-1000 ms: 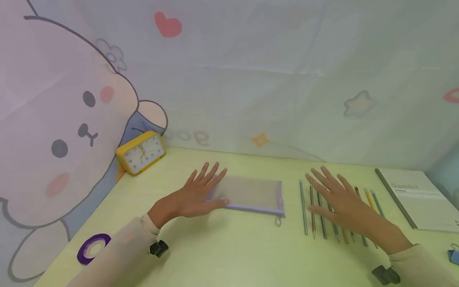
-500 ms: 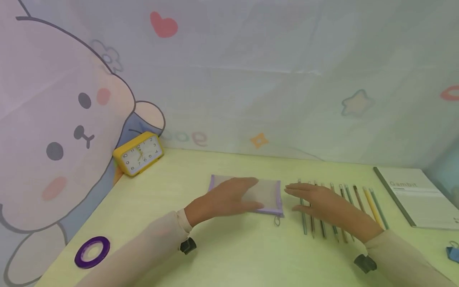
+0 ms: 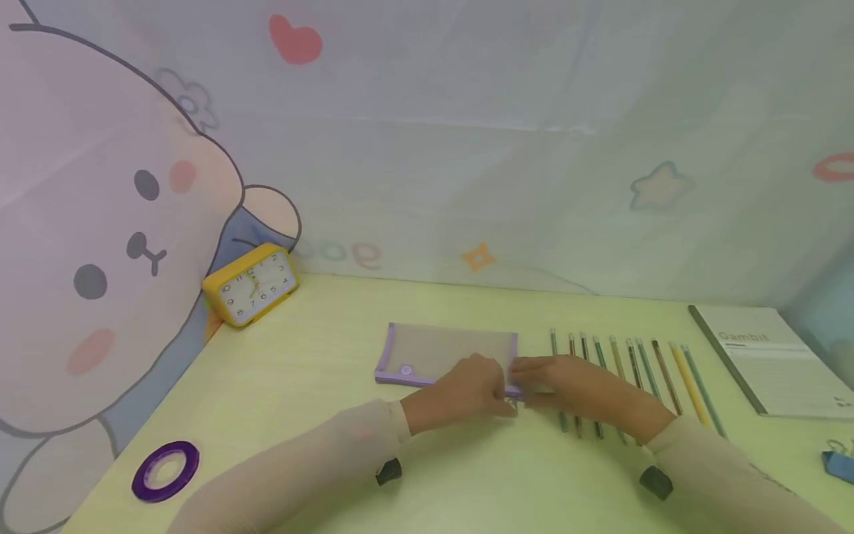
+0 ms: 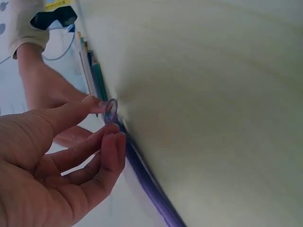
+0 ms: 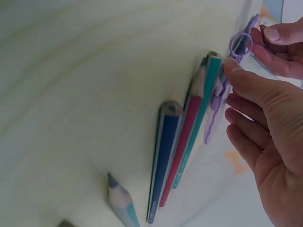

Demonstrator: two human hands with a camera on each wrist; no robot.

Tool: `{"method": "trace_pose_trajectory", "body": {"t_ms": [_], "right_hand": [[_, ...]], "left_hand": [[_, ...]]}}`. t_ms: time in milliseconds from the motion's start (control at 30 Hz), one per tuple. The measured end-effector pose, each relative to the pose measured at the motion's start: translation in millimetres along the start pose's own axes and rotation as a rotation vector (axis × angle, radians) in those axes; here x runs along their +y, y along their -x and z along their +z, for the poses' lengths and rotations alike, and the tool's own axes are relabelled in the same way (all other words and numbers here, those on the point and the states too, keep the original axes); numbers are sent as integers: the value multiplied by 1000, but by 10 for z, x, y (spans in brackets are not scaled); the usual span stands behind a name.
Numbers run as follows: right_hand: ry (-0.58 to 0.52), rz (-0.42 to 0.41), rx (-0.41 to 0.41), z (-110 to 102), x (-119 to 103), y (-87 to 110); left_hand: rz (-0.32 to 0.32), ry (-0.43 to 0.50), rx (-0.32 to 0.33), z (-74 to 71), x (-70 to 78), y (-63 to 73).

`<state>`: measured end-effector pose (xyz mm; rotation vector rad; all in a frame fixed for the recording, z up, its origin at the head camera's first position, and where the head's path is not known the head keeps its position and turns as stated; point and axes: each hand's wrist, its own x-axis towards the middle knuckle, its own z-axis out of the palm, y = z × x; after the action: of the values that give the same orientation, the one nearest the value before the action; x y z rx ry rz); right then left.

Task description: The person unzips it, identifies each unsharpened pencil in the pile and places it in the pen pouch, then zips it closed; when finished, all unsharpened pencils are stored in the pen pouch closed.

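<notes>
A see-through zip pouch (image 3: 454, 341) with a lilac edge lies flat on the table. A small ring (image 4: 111, 109) hangs at its zip end. My left hand (image 3: 460, 393) is at the pouch's front right corner, with its fingers bent and its thumb apart from the forefinger, around the ring. My right hand (image 3: 574, 382) comes from the other side to the pouch's right end, thumb apart from loosely bent fingers. The ring (image 5: 240, 45) shows against the left fingertips in the right wrist view. Several pencils (image 3: 617, 356) lie in a row, partly under my right forearm.
A yellow clock (image 3: 252, 285) stands at the back left. A roll of purple tape (image 3: 165, 472) lies front left. A notebook (image 3: 777, 363) lies at the right, with a blue binder clip (image 3: 837, 463) in front of it.
My left hand has moved right across the pouch to its zip end, and its fingers have bent. My right hand has moved left from above the pencils to the pouch's right edge.
</notes>
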<state>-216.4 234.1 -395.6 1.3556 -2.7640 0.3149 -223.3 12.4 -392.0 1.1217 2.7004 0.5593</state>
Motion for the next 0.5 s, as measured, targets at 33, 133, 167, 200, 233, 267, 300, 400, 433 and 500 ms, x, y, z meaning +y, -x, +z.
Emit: {"method": "trace_pose_trajectory", "body": {"t_ms": [33,133,167,200,233,267,300,400,433,500], "right_hand": [[2,-10,-1,11,1,-11],[-2,-44,3,35,15,-53],[-6,-53,2,39,20,-71],[-14,-60,-4,36,20,-85],[-24,-66,-11,33,22,-97],[-28,-73,-13,29,22,-109],[-33,-77,-18,23,21,-118],[-37,-87,-27,3,12,-132],[-33,-96,-29,-1,11,-138],[-23,-120,-24,-7,10,-149]], "left_hand": [[-2,-11,1,25,8,-13],[-5,-36,-7,61,43,-33],[-16,-44,-9,64,58,-33],[-20,-38,-12,60,71,-26],[-23,-32,-11,55,80,-20],[-22,-28,-7,49,85,-14],[-25,-19,-5,44,88,-9],[-27,8,14,40,89,0],[-32,32,21,41,85,3],[-30,66,44,44,72,11]]}}
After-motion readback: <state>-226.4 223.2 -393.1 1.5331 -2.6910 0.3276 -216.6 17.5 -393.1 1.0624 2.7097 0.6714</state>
